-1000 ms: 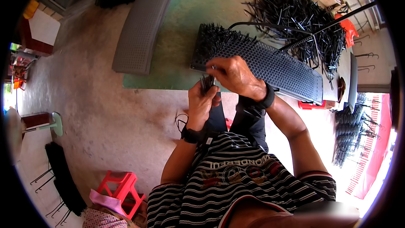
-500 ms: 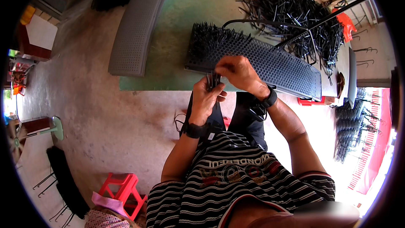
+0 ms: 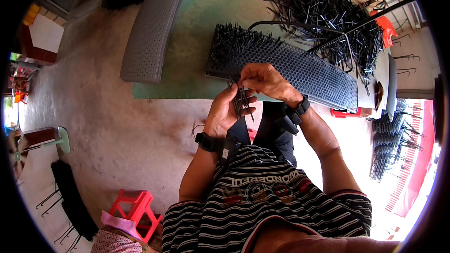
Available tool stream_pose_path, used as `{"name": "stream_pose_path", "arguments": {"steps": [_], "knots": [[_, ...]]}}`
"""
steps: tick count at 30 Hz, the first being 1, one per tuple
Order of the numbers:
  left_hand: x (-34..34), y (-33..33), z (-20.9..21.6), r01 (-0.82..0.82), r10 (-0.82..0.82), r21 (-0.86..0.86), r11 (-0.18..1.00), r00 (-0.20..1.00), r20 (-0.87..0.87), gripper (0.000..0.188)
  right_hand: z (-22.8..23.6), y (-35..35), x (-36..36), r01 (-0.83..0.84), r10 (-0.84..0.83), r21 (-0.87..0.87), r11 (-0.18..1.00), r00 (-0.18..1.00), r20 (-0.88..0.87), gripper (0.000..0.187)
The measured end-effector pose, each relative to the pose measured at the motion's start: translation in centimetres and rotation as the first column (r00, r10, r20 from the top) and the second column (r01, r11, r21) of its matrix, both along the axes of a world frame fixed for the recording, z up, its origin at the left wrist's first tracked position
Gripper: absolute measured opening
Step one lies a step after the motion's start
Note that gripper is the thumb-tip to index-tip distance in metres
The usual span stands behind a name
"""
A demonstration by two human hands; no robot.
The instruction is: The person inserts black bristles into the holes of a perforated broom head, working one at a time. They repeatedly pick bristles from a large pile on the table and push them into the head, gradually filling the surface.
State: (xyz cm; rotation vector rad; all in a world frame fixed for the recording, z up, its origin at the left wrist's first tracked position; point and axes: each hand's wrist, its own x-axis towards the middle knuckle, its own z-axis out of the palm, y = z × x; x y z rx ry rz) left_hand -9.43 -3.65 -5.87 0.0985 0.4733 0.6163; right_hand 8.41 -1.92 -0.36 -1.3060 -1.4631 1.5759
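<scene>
My left hand (image 3: 223, 110) holds a small bunch of thin black strips (image 3: 241, 102), with its fingers curled under them. My right hand (image 3: 267, 82) pinches at the upper end of the same bunch, thumb and forefinger pressed together. Just beyond both hands lies a long black panel (image 3: 309, 72) full of round holes, slanting across the near part of the table. Black strips stand up densely in its left end (image 3: 229, 47). What exactly the right fingertips grip is too small to make out.
A large heap of loose black strips (image 3: 323, 23) covers the table's (image 3: 197, 42) far right. A bent black metal rod frame (image 3: 344, 33) rests over the panel. At left lies a grey perforated curved panel (image 3: 145, 42). A red stool (image 3: 136, 211) and green fan (image 3: 63, 140) stand on the floor.
My left hand has turned and loosened, so the strips now fan out across its fingers. My right hand has drawn its fingertips together onto the bunch. The panel and heap stay put.
</scene>
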Motion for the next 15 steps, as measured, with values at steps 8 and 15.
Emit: {"name": "stream_pose_path", "arguments": {"steps": [8,15], "knots": [[0.3,-0.5,0.8,-0.027,0.043,0.087,0.996,0.982,-0.184,0.02,0.0,-0.3,-0.7,0.323,-0.322,0.007,0.947,0.946,-0.046,0.008],[0.6,-1.1,0.6,-0.157,0.224,0.216,0.964,0.916,-0.334,0.019,0.4,-0.8,-2.0,0.174,-0.227,0.181,0.968,0.915,0.332,0.029]]}}
